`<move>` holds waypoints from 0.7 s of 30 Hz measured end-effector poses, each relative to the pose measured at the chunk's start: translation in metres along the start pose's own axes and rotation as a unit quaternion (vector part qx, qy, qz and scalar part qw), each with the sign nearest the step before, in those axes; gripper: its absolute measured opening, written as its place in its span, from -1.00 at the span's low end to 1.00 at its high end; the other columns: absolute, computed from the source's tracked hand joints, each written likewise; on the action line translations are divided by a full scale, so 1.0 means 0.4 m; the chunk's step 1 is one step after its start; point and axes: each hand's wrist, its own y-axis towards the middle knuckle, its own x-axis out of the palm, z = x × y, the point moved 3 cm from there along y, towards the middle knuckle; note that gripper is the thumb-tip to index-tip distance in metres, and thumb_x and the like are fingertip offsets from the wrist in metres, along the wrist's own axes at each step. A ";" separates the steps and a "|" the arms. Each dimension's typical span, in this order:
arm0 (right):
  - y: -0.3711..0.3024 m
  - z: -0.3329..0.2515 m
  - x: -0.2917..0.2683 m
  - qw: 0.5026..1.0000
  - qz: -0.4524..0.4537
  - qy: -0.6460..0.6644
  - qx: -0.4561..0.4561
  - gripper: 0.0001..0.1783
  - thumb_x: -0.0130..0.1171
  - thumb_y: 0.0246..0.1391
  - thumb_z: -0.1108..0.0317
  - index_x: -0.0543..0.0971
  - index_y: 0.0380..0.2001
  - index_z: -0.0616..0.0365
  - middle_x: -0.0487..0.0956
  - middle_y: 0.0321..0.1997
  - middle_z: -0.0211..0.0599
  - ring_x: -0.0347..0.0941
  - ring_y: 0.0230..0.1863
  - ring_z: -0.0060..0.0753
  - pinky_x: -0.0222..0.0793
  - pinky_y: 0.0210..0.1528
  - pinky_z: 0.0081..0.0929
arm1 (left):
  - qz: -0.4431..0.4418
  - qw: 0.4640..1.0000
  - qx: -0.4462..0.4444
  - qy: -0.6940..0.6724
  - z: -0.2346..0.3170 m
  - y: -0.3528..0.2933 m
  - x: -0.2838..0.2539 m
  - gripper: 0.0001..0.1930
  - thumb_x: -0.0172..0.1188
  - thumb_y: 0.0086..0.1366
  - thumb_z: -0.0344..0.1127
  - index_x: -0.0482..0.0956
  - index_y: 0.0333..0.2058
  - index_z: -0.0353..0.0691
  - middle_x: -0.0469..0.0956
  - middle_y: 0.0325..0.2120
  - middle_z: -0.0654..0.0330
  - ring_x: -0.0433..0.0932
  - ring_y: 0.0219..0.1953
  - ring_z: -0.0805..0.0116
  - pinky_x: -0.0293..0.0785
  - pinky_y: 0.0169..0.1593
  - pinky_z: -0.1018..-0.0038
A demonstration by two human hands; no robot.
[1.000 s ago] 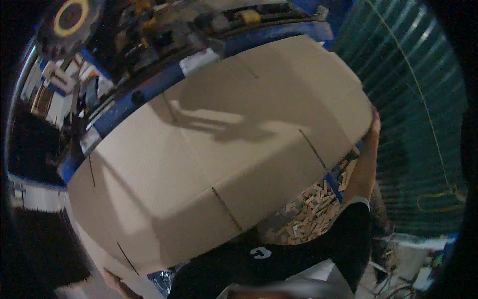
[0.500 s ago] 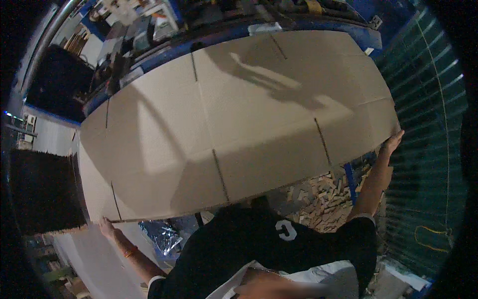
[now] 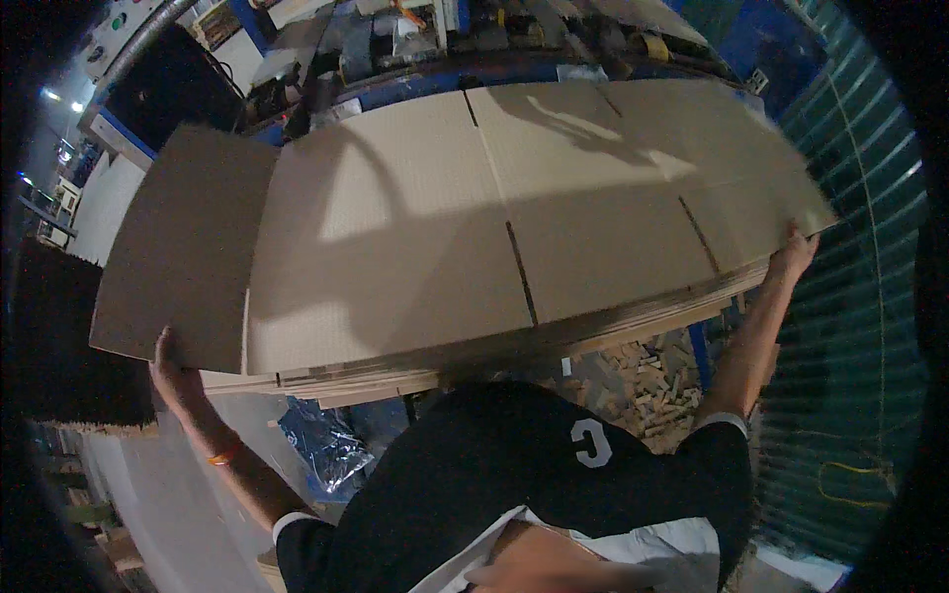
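A wide slotted cardboard sheet (image 3: 415, 227) spans the view in front of me, with dark slots cut into its long edges. Its left panel (image 3: 188, 237) is bent along the crease and looks darker than the rest. My left hand (image 3: 176, 374) is closed on the near edge of that panel, thumb on top. At the near right corner, my right hand (image 3: 794, 257) grips the sheet, its fingers partly hidden by the board. Beneath the sheet, the edges of stacked cardboard sheets (image 3: 633, 321) show along the near side.
Beyond the sheet stands a blue machine (image 3: 534, 71) with dark bars. A green corrugated wall (image 3: 840, 326) rises close on the right. Cardboard scraps (image 3: 647, 390) lie below, near a shiny blue plastic bag (image 3: 321, 450). A dark brown stack (image 3: 69, 346) stands at left.
The sheet's left panel has bent up at its crease, with my left hand higher on it. My right hand has risen slightly. Edges of stacked sheets now show underneath.
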 end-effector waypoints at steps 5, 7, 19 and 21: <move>-0.302 -0.287 0.132 0.978 -0.059 -0.183 -0.084 -0.45 0.14 -0.05 0.44 0.28 0.05 0.31 0.40 0.05 -0.15 0.37 -0.03 -0.28 0.27 0.01 -0.42 | -0.026 0.996 0.039 -0.070 0.030 -0.224 0.098 -0.68 -0.01 0.14 -0.39 0.43 -0.15 -0.46 0.47 -0.24 0.11 0.37 -0.21 0.36 0.30 -0.08 0.42; -0.460 -0.289 0.168 0.914 -0.165 -0.368 -0.050 -0.59 0.11 -0.01 0.35 0.41 -0.06 0.26 0.45 0.00 -0.19 0.40 -0.04 -0.24 0.29 0.01 -0.38 | -0.037 0.994 0.024 -0.096 0.043 -0.310 0.170 -0.67 0.02 0.17 -0.43 0.41 -0.08 -0.42 0.44 -0.14 0.05 0.37 -0.09 0.29 0.26 0.02 0.34; -0.712 -0.093 0.278 0.566 -0.659 -0.271 -0.414 -0.56 0.10 -0.02 0.11 0.45 0.00 -0.19 0.35 0.17 -0.41 0.25 0.19 -0.24 0.19 0.18 -0.22 | -0.471 0.740 0.374 0.301 0.186 -0.458 0.456 -0.36 -0.03 0.01 -0.55 0.23 0.15 -0.11 0.19 0.18 0.10 0.12 0.24 0.10 -0.04 0.27 0.11; -0.688 -0.062 0.292 0.547 -0.667 -0.270 -0.428 -0.50 0.09 -0.01 0.01 0.42 0.03 -0.16 0.32 0.19 -0.37 0.23 0.20 -0.21 0.17 0.19 -0.20 | -0.460 0.747 0.380 0.294 0.183 -0.444 0.457 -0.36 -0.03 0.01 -0.54 0.21 0.17 -0.10 0.18 0.18 0.10 0.12 0.24 0.10 -0.05 0.27 0.11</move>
